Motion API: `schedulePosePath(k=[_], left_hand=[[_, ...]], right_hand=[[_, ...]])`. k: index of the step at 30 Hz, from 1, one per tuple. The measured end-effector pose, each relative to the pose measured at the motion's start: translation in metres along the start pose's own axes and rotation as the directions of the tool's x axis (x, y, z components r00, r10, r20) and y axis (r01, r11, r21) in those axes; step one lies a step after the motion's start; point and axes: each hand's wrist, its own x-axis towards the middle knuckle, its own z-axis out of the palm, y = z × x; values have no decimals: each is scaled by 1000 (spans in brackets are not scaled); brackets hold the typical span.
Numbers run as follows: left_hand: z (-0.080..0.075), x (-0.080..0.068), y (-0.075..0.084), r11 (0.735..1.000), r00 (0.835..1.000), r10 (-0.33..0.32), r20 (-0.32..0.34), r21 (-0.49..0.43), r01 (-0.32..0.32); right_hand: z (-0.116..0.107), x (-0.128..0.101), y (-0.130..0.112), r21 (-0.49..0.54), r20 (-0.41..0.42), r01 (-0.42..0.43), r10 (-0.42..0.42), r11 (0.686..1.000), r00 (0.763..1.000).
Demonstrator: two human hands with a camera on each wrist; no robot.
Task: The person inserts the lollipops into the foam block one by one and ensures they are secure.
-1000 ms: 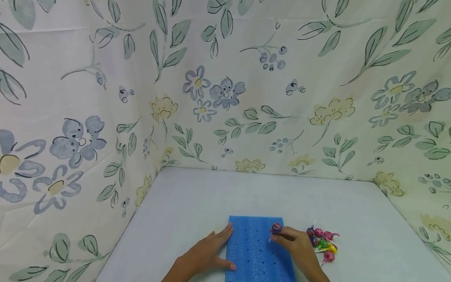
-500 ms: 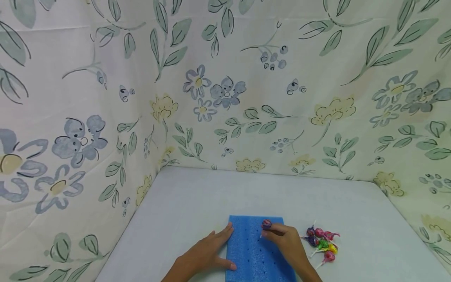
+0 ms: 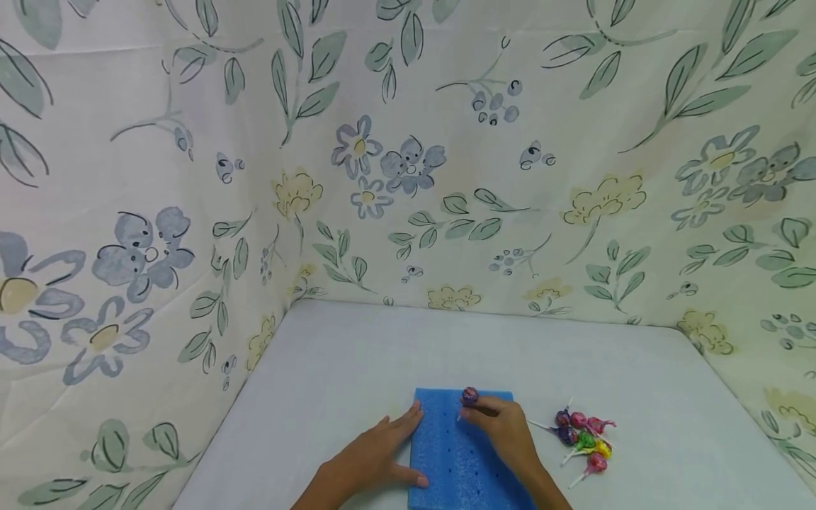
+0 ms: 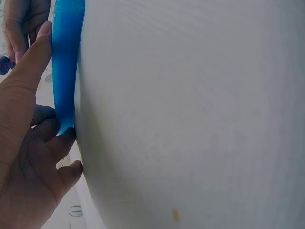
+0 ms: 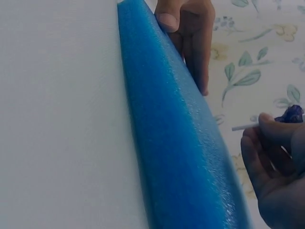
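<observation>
A blue foam block [image 3: 440, 439] with small holes in its top lies on the table. My left hand [image 3: 376, 457] rests along its left side, thumb and fingers spread against the edge; the left wrist view shows the fingers touching the block's side. Above the far part of the block, my right hand [image 3: 503, 428] pinches a dark-wrapped lollipop [image 3: 469, 396] just under its head. Its white stick [image 5: 244, 127] points down toward the foam, and in the right wrist view the tip is apart from the block.
Right of the block lies a loose pile of several wrapped lollipops [image 3: 583, 432], in dark purple, pink, green and yellow. The white table [image 3: 357, 354] is bordered at the back and sides by floral cloth [image 3: 408, 262].
My right hand has moved left across the block with the dark lollipop, from near its right edge to about its middle. My left hand has stayed in place.
</observation>
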Motion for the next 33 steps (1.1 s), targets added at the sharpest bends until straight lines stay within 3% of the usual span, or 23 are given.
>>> schedulePosePath(k=[7, 20, 33], left_hand=[[-2, -1, 1, 1000, 1000, 1, 0, 26, -1], [-1, 2, 0, 999, 1000, -23, 12, 26, 23], [-3, -1, 2, 1000, 1000, -19, 5, 23, 19]], right_hand=[[7, 3, 1, -6, 1, -14, 14, 1000, 1000], [20, 15, -1, -56, 22, 62, -61, 997, 998], [23, 19, 0, -98, 58, 73, -68, 992, 996]])
